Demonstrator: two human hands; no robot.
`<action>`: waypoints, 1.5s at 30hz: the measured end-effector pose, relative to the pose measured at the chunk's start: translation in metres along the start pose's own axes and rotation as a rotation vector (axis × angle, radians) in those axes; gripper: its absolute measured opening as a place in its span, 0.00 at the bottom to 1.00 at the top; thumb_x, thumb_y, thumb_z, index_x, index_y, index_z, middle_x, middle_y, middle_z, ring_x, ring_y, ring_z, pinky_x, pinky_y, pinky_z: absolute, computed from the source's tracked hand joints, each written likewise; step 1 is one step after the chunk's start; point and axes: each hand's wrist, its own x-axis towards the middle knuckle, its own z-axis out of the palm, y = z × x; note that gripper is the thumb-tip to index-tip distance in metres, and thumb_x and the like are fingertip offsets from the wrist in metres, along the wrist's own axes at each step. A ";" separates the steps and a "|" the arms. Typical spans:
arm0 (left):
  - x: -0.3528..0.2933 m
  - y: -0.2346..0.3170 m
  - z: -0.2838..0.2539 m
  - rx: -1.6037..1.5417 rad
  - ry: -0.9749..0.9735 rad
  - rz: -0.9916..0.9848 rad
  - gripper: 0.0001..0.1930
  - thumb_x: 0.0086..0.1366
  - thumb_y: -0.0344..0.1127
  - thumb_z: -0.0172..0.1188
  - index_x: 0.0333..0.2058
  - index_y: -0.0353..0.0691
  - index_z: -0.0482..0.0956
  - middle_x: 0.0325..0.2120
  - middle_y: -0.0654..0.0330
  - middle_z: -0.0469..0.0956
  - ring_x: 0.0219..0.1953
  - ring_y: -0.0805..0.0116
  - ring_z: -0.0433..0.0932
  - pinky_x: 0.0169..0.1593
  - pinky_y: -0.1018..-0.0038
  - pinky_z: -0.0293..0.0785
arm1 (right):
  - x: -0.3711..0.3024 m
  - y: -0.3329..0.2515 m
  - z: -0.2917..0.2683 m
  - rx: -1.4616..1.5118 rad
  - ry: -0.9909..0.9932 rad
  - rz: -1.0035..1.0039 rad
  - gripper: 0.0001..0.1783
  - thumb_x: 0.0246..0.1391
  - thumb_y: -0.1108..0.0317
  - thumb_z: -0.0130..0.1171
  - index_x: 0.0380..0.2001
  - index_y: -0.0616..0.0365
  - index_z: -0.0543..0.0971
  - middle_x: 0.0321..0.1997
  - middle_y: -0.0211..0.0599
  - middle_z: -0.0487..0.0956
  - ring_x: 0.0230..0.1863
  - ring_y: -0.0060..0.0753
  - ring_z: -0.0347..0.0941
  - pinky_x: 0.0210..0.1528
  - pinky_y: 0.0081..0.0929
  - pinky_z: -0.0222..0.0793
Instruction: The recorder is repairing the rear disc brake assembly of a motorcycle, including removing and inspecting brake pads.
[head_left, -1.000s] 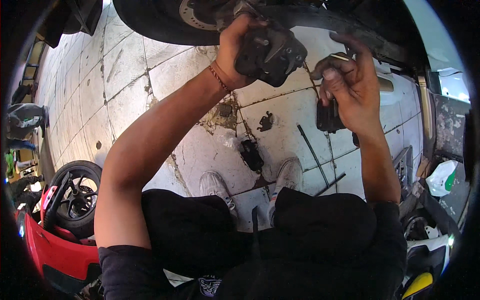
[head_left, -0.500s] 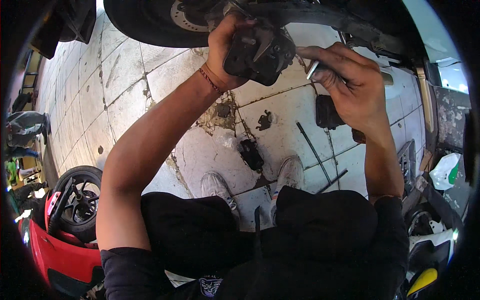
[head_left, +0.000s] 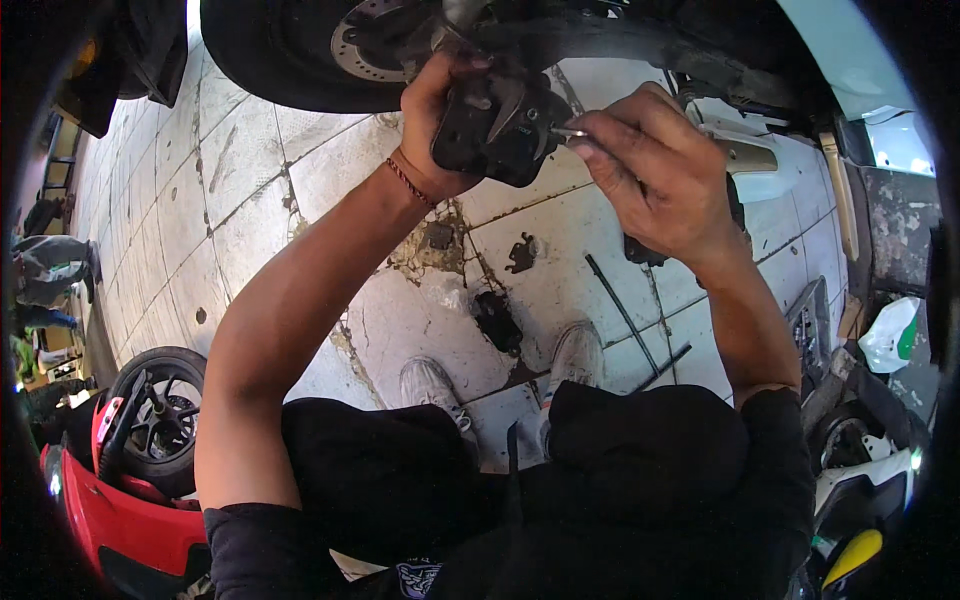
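A black brake caliper hangs in front of me at the upper middle, below the motorcycle's underside. My left hand is closed round its left side; some fingers are hidden behind it. From the right, my right hand pinches a thin silver metal pin between thumb and fingertips. The pin's tip points at the caliper's right edge, and I cannot tell whether it touches. Below, on the floor, lie a dark brake part and a small black metal plate.
Above my hands are a tyre and a brake disc. A black T-handled wrench lies on the tiled floor. Red bodywork and a wheel stand lower left. Motorcycle parts crowd the right.
My right hand has moved left, bringing the silver pin up close to the caliper. The caliper and my left hand have shifted slightly left and down in view.
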 end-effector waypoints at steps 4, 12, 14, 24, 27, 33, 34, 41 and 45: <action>-0.001 -0.001 0.008 0.001 0.021 0.016 0.21 0.61 0.45 0.52 0.47 0.37 0.75 0.37 0.53 0.80 0.39 0.59 0.82 0.48 0.63 0.79 | 0.001 0.005 -0.002 -0.080 0.000 -0.136 0.14 0.46 0.75 0.68 0.38 0.66 0.81 0.31 0.38 0.75 0.31 0.35 0.71 0.32 0.28 0.70; -0.005 0.003 0.005 0.027 -0.046 0.028 0.22 0.62 0.46 0.51 0.48 0.37 0.75 0.39 0.52 0.80 0.40 0.60 0.81 0.48 0.64 0.79 | 0.016 0.014 -0.014 -0.212 -0.166 -0.324 0.18 0.40 0.79 0.68 0.39 0.66 0.80 0.31 0.39 0.74 0.31 0.37 0.71 0.31 0.29 0.69; -0.006 0.003 0.008 0.027 -0.031 0.020 0.22 0.62 0.47 0.51 0.48 0.37 0.75 0.39 0.52 0.80 0.40 0.60 0.81 0.48 0.65 0.79 | 0.020 0.018 -0.014 -0.072 -0.175 -0.307 0.11 0.47 0.71 0.68 0.35 0.64 0.81 0.30 0.36 0.75 0.32 0.33 0.71 0.31 0.29 0.71; -0.005 0.001 0.009 0.048 0.023 0.036 0.27 0.65 0.55 0.46 0.49 0.38 0.75 0.41 0.53 0.80 0.41 0.61 0.81 0.44 0.66 0.78 | -0.020 -0.017 0.044 0.716 0.282 0.664 0.11 0.61 0.68 0.58 0.28 0.65 0.80 0.20 0.29 0.73 0.20 0.21 0.66 0.22 0.23 0.61; -0.002 -0.007 0.006 0.069 0.120 0.089 0.31 0.66 0.61 0.43 0.52 0.39 0.75 0.43 0.54 0.81 0.42 0.61 0.81 0.45 0.65 0.78 | -0.016 -0.026 0.052 1.102 0.482 0.952 0.09 0.60 0.70 0.58 0.28 0.64 0.77 0.20 0.28 0.66 0.18 0.15 0.55 0.18 0.18 0.49; 0.004 -0.002 -0.007 0.035 -0.202 0.014 0.31 0.66 0.60 0.43 0.54 0.40 0.74 0.45 0.53 0.80 0.44 0.61 0.81 0.48 0.64 0.78 | -0.018 -0.030 0.052 1.288 0.483 1.013 0.09 0.59 0.68 0.58 0.27 0.62 0.77 0.19 0.28 0.66 0.18 0.15 0.55 0.19 0.18 0.49; 0.003 -0.003 -0.002 0.169 -0.002 0.061 0.31 0.66 0.60 0.43 0.54 0.40 0.74 0.45 0.53 0.80 0.45 0.61 0.81 0.49 0.64 0.78 | -0.017 -0.033 0.046 0.959 0.422 0.911 0.11 0.60 0.67 0.59 0.26 0.63 0.77 0.19 0.28 0.68 0.19 0.16 0.59 0.19 0.19 0.53; 0.000 0.005 -0.008 0.074 -0.155 0.095 0.31 0.66 0.57 0.43 0.58 0.39 0.71 0.52 0.50 0.77 0.52 0.59 0.78 0.56 0.63 0.76 | 0.002 -0.014 0.004 0.199 0.291 0.090 0.07 0.56 0.73 0.63 0.31 0.68 0.80 0.24 0.37 0.75 0.21 0.25 0.69 0.25 0.22 0.64; 0.000 0.007 -0.006 0.125 -0.081 0.085 0.32 0.67 0.57 0.42 0.61 0.40 0.68 0.54 0.50 0.75 0.54 0.58 0.77 0.58 0.62 0.74 | 0.011 0.003 -0.001 0.078 0.087 -0.067 0.10 0.53 0.71 0.65 0.34 0.68 0.81 0.28 0.42 0.76 0.29 0.34 0.74 0.29 0.27 0.70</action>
